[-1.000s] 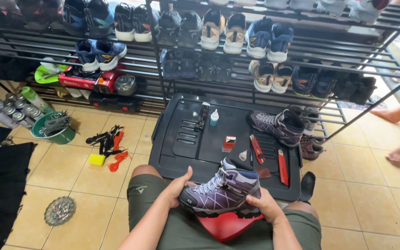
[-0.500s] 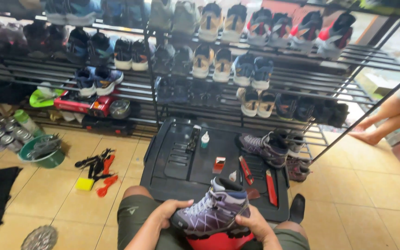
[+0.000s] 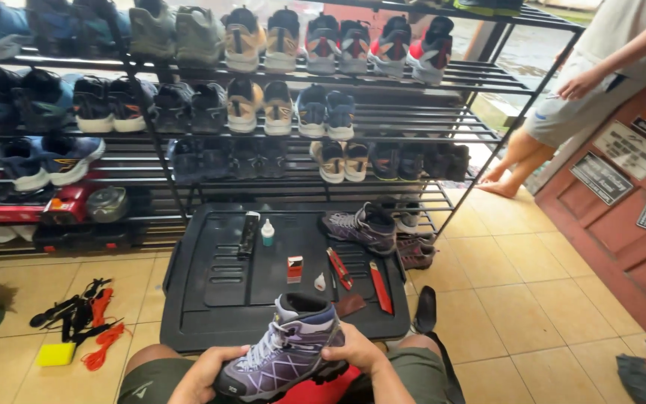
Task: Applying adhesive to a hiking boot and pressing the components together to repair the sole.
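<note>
Behind stands a tall black metal shoe rack point(image 3: 443, 82); before it lies a black moulded plastic tray point(image 3: 211, 299). On the lap, the purple-grey lace-up hiking boot point(image 3: 285, 355) wants steadying: left hand point(image 3: 202, 374) fingers curl around its toe, right hand point(image 3: 353, 350) fingers clasp the heel.

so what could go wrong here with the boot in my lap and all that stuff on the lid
1. The purple boot rests on the knees, held only by the left hand and right hand; it could slip off.
2. The small glue bottle stands upright on the black lid; a bump may tip it.
3. The red cutter lies close to the knees.
</note>
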